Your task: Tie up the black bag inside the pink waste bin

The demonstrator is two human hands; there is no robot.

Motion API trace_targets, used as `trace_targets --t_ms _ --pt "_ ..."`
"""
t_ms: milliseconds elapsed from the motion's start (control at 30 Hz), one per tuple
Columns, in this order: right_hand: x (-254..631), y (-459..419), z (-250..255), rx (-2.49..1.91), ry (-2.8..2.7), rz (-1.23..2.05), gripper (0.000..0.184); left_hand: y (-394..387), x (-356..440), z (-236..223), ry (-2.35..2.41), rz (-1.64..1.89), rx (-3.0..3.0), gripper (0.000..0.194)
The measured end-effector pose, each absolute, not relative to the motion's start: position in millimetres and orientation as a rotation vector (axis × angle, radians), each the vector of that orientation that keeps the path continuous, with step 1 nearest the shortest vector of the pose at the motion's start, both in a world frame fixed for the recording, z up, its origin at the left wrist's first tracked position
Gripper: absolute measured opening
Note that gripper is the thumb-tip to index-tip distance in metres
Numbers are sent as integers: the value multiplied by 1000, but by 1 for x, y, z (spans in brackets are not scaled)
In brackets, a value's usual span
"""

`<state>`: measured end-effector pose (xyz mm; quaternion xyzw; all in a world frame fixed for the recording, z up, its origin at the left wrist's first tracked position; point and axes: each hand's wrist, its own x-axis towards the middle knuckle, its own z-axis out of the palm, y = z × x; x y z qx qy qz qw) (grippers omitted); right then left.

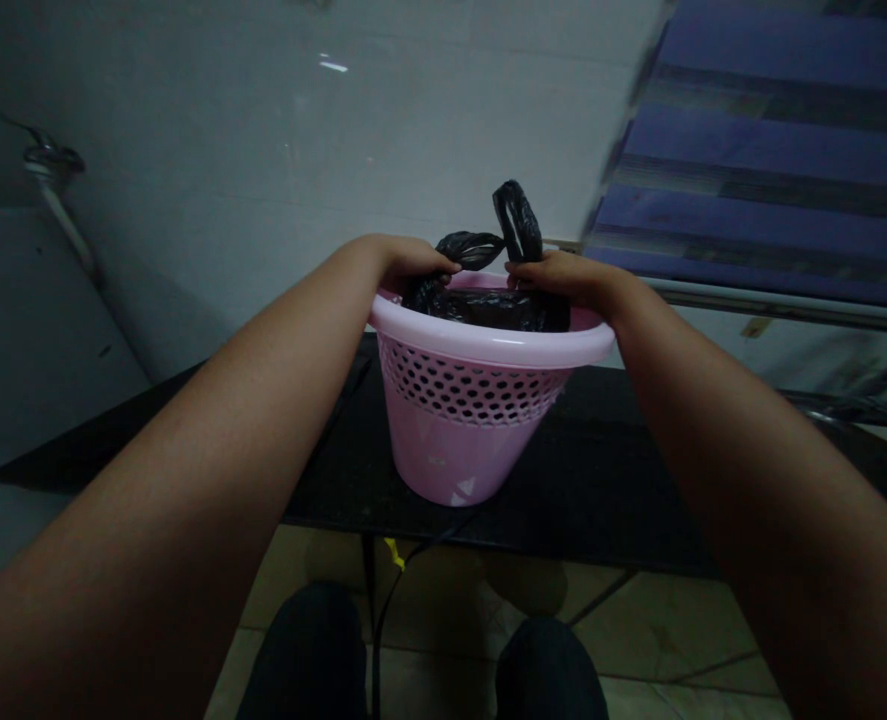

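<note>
A pink plastic basket (pixel 454 440), with a band of holes below its rim, stands upright on a black table. Inside it sits a black plastic bag (pixel 499 308), its two handle loops rising above the rim. My left hand (pixel 419 260) is closed on the bag at the base of the left loop. At the right loop, my right hand (pixel 552 275) pinches the bag below the upright part. Both wrists pass over the basket's rim. The bag's lower part and whatever is in it are hidden by the basket wall.
The black table (pixel 600 480) reaches the tiled wall (pixel 413 130). A blue striped panel (pixel 765 150) leans at the right. A tap or pipe fitting (pixel 53 160) is at the far left. A dark cord with a yellow tag (pixel 394 553) hangs from the front edge, near my knees.
</note>
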<state>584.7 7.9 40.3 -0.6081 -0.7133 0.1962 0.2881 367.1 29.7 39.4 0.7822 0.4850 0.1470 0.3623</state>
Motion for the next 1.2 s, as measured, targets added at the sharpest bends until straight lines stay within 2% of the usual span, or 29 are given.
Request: trace_targets --t_ms 167,367,600,900,1200 --pt "584 9 39 -1626 -1883 491 14 29 367 39 1281 393 2014 52" --pt "582 4 39 -1628 -1902 525 10 27 366 40 1237 380 1967 59" --pt "581 2 41 -1664 -1926 474 11 29 366 39 1234 347 1988 58" --pt "586 12 39 -1617 -1951 418 15 26 368 38 1235 514 1785 46" --pt "586 11 38 -1543 -1913 477 8 18 370 39 1206 575 1745 36"
